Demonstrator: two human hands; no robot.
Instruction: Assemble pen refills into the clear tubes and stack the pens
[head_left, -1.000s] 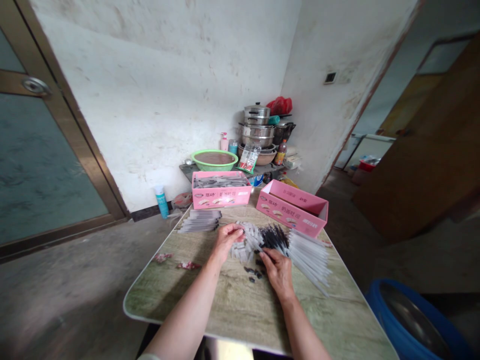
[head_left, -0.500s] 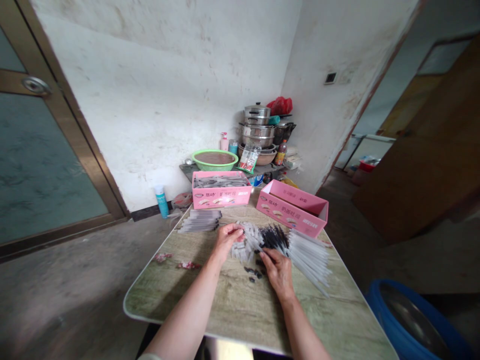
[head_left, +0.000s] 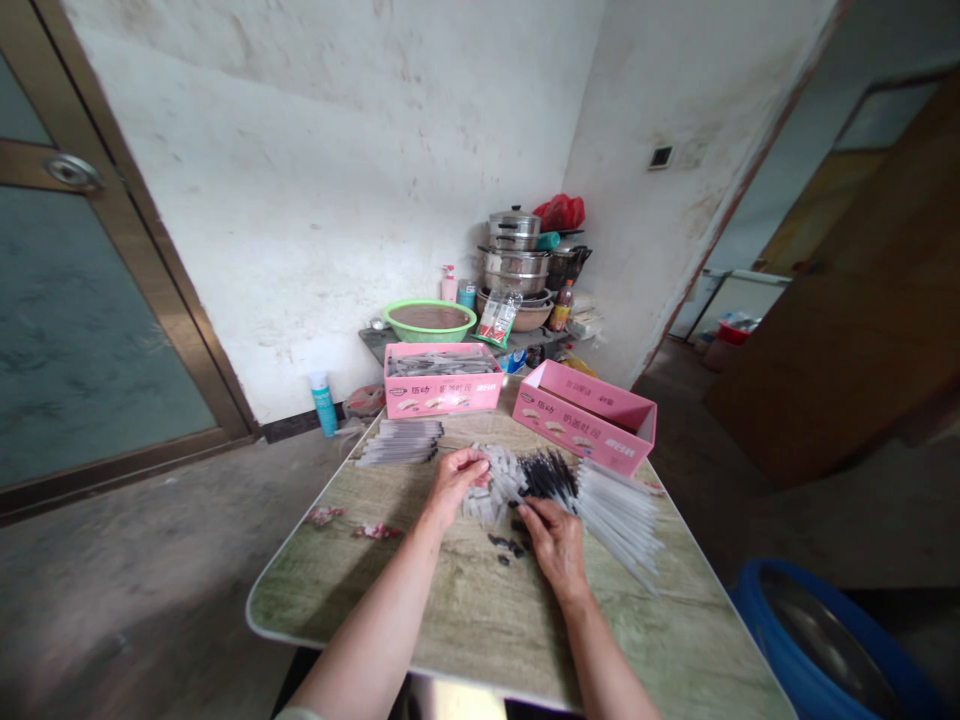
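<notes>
My left hand (head_left: 453, 484) is closed in a pinch at the left edge of a heap of small translucent plastic pieces (head_left: 495, 490). What its fingertips hold is too small to make out. My right hand (head_left: 556, 545) also pinches, its fingertips beside the same heap, near a pile of small black pieces (head_left: 551, 474); I cannot tell what is in them. Right of the black pile lies a fanned bundle of long translucent sticks (head_left: 616, 520). A few loose black bits (head_left: 508, 546) lie between my wrists. At left rests a stack of sticks with dark ends (head_left: 401, 442).
A pink box (head_left: 444, 395) full of dark and clear sticks stands at the table's back left. Another pink box (head_left: 581, 420) sits at the back right. Behind are a green basin (head_left: 430, 333) and stacked pots (head_left: 515, 262). A blue barrel (head_left: 757, 600) stands right of the table (head_left: 450, 630).
Both hands stay almost where they were, still pinching. Only slight finger shifts show; the piles and boxes look the same.
</notes>
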